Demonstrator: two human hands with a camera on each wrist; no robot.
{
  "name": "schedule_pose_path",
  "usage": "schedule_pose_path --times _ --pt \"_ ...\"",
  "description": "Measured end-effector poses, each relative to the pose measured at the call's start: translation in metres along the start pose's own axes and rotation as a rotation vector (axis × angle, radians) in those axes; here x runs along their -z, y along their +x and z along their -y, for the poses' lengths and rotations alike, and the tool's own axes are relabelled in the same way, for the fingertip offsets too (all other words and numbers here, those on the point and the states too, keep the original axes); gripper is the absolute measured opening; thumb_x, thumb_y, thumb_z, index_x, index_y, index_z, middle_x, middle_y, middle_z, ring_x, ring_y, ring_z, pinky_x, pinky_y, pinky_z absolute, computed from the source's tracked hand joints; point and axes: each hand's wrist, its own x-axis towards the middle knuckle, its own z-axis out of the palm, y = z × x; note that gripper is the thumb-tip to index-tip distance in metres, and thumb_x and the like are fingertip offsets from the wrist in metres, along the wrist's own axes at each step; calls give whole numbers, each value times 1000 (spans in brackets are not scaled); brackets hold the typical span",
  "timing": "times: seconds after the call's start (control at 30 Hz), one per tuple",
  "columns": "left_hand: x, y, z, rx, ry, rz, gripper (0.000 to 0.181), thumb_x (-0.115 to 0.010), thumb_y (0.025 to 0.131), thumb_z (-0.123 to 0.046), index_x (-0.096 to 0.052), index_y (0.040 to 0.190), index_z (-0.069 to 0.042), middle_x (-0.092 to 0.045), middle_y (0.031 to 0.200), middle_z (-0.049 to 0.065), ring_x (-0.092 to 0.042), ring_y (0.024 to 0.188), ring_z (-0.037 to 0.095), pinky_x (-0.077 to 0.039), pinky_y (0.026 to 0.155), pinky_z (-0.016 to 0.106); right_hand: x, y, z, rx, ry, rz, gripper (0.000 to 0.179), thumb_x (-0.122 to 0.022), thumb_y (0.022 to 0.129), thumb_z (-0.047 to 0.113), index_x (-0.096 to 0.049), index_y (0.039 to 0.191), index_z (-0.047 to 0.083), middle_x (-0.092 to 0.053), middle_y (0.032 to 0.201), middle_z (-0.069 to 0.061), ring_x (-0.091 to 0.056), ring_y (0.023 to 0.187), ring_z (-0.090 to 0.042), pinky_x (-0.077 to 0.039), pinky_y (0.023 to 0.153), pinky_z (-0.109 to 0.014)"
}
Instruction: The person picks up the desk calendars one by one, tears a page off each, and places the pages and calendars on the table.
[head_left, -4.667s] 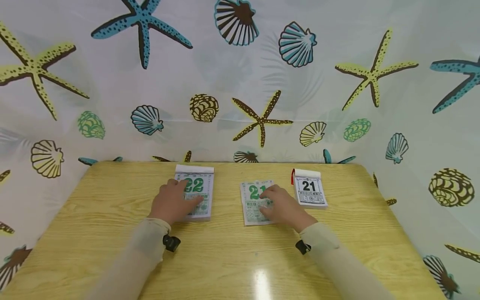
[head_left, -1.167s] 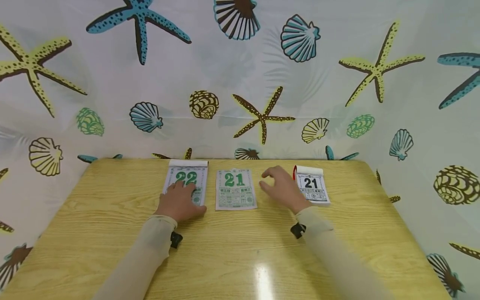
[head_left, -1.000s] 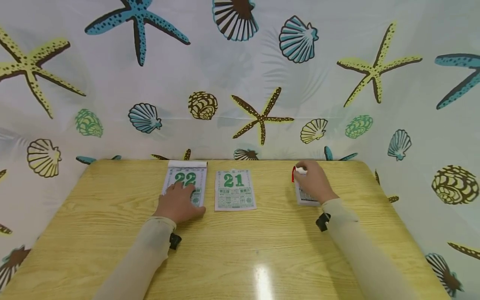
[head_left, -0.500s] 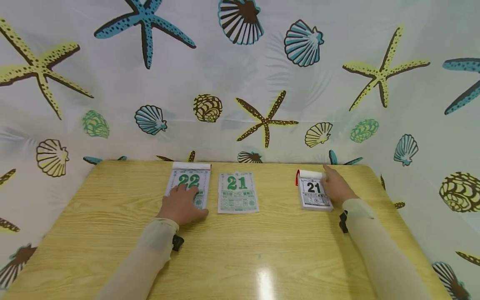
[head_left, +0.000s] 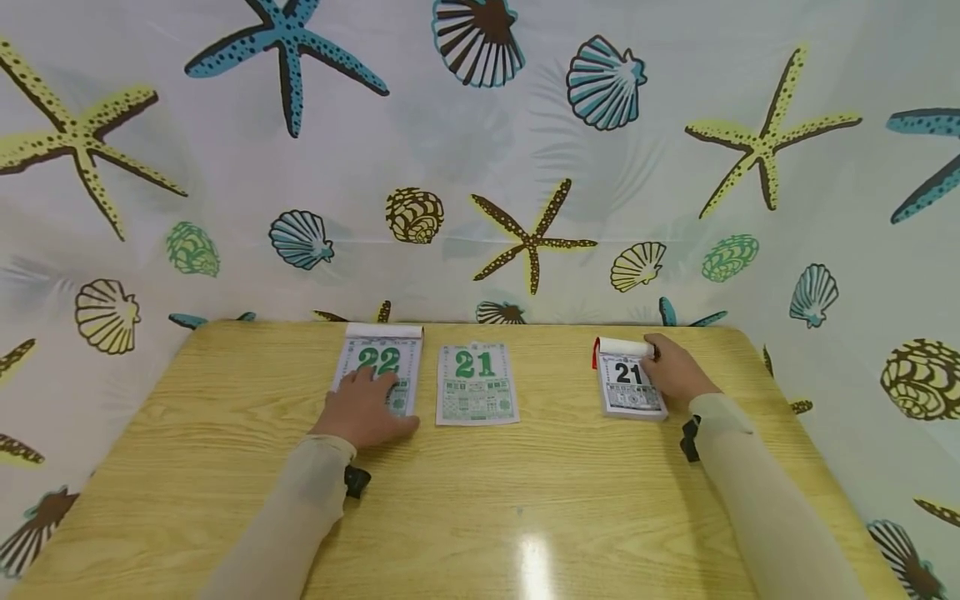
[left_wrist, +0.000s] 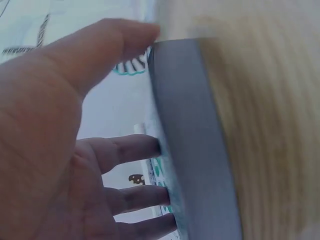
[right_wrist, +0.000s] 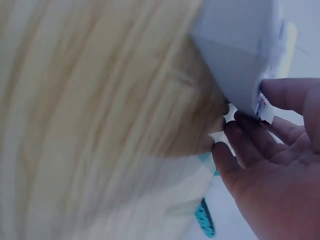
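Note:
My left hand (head_left: 363,410) rests with spread fingers on the lower part of a thick tear-off calendar (head_left: 408,354) printed with a green 22. In the left wrist view its thumb and fingertips lie on the top face of that grey-edged calendar pad (left_wrist: 192,130). At the right, my right hand (head_left: 677,373) grips the right edge of a smaller tear-off calendar (head_left: 628,402) showing a black 21. The thumb (right_wrist: 285,94) lies on the pad's face and the fingers (right_wrist: 250,140) are at its side edge. Between the two calendars lies a loose calendar sheet (head_left: 477,392) with a green 21.
Everything lies near the far edge of a wooden table (head_left: 465,508). A red loop (head_left: 596,353) sticks out at the small calendar's upper left corner. Behind stands a white curtain (head_left: 450,158) patterned with starfish and shells.
My right hand slid the loose sheet left beside the big calendar, let it go, and moved right to the small calendar, taking its right edge. My left hand shifted lower on the big calendar.

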Motion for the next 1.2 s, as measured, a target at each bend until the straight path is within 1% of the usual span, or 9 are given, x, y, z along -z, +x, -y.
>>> schedule_pose_path --times 0.2,0.4,0.47,0.57,0.7,0.8,0.93,1.1,1.2 --pt "5 6 12 -25 -76 29 81 -60 96 -62 -50 151 -3 -42 155 30 -38 141 54 -36 110 69 4 -5 1 -62 237 -4 50 -59 106 19 -47 149 -3 -52 144 -26 -53 125 -39 -42 109 -53" --pt "14 2 13 -15 -164 -14 72 -57 102 -52 -46 153 -2 -42 155 29 -41 139 52 -38 109 67 2 -20 15 -8 381 -31 46 -57 108 20 -45 148 0 -52 141 -24 -56 120 -35 -48 102 -46" --pt "16 -3 5 -30 -188 -65 69 -57 103 -48 -46 153 -2 -42 155 29 -39 141 52 -36 110 67 3 -25 23 16 458 -50 48 -56 108 21 -43 150 3 -51 144 -23 -55 123 -35 -48 103 -46" --pt "18 -10 -16 -95 -245 -142 62 -59 104 -43 -50 151 -4 -48 153 24 -41 142 48 -37 112 65 5 -33 42 39 632 -77 50 -58 108 22 -41 152 6 -50 148 -21 -55 129 -36 -48 107 -47" --pt "16 -19 -48 -212 -348 -175 57 -58 105 -44 -52 150 -10 -58 146 15 -53 135 39 -44 108 60 4 -47 76 96 808 -75 48 -60 107 22 -43 150 8 -53 147 -18 -58 127 -32 -51 102 -42" --pt "14 -25 -67 -295 -470 -157 54 -55 106 -46 -50 151 -16 -62 140 9 -58 131 32 -46 107 56 -1 -60 103 162 868 -60 44 -59 107 20 -47 147 9 -57 142 -16 -62 118 -26 -55 94 -33" --pt "11 -30 -86 -378 -710 -117 50 -52 109 -42 -45 153 -21 -62 137 4 -59 128 26 -46 109 51 -9 -75 130 242 927 -56 40 -59 107 17 -51 144 8 -60 133 -16 -65 109 -21 -57 87 -30" --pt "2 -28 -98 -434 -1023 -27 53 -45 112 -39 -29 160 -25 -56 141 10 -60 126 30 -50 106 49 -22 -84 152 305 957 -51 38 -61 106 14 -54 142 7 -63 128 -15 -67 106 -20 -57 86 -30" --pt "-3 -25 -101 -445 -1144 36 54 -41 112 -42 -24 161 -28 -53 142 15 -60 125 33 -52 104 49 -28 -88 160 324 960 -42 41 -61 106 14 -52 144 6 -62 131 -16 -66 108 -21 -57 87 -30"
